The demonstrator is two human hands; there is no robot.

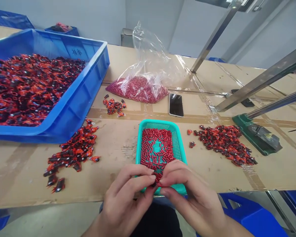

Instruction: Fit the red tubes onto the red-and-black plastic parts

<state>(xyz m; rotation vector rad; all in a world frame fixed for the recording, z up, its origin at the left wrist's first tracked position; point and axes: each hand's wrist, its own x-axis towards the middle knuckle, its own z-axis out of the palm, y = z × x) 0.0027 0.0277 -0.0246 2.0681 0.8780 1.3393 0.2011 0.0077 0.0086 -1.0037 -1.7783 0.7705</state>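
Observation:
Both hands meet over the near edge of a green mesh basket [180,148] that holds many small red cylindrical pieces [150,144]. My left hand [130,194] is closed in a pinch on a small dark red-and-black part, mostly hidden by the fingertips. Close against it, my right hand [189,191] pinches a small red piece, of which only a bit shows. On the left lies a loose pile of orange-and-black plastic parts [76,148]; another pile of similar parts [224,141] lies on the right.
A large blue bin [71,108] full of orange-and-black parts stands at left. Behind the basket are a clear bag of red pieces [140,89], a small heap of parts [113,106] and a phone [176,104]. Metal posts [217,36] and a green-based tool [256,135] stand at right.

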